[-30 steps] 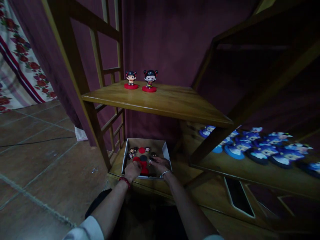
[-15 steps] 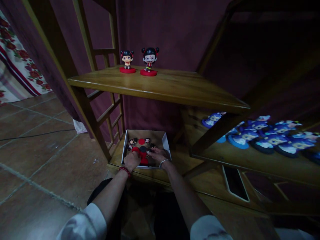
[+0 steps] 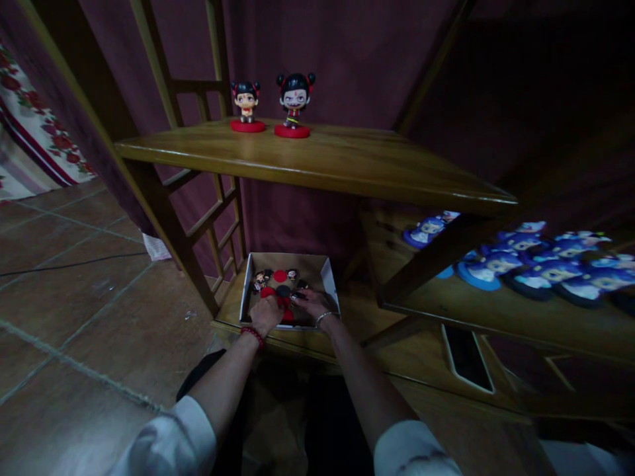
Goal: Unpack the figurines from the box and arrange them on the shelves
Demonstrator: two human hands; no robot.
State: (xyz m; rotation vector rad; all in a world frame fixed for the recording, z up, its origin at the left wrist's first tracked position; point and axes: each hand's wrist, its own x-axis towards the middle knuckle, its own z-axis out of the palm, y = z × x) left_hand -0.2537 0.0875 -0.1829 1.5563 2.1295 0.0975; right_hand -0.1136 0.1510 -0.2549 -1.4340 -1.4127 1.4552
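Both my hands reach into an open cardboard box (image 3: 328, 283) on the lowest wooden shelf. The box holds several small figurines with red round bases (image 3: 280, 276). My left hand (image 3: 264, 315), with a red bead bracelet at the wrist, is curled over a red-based figurine near the box's front. My right hand (image 3: 310, 303), wearing a silver bracelet, rests on figurines at the box's right side, fingers bent on a small piece. Two dark-haired figurines on red bases stand upright on the upper shelf, one at the left (image 3: 246, 106) and one at the right (image 3: 294, 104).
The wooden shelf unit (image 3: 317, 162) juts toward me at chest height. Several blue figurines (image 3: 516, 268) line a middle shelf at right. A dark phone-like slab (image 3: 465, 357) lies on the low shelf. Tiled floor (image 3: 74, 284) and a floral curtain (image 3: 34, 139) are at left.
My view has tilted down and closer, so the shelves sit higher in frame. Both hands have stayed in the box, shifting slightly forward among the figurines.
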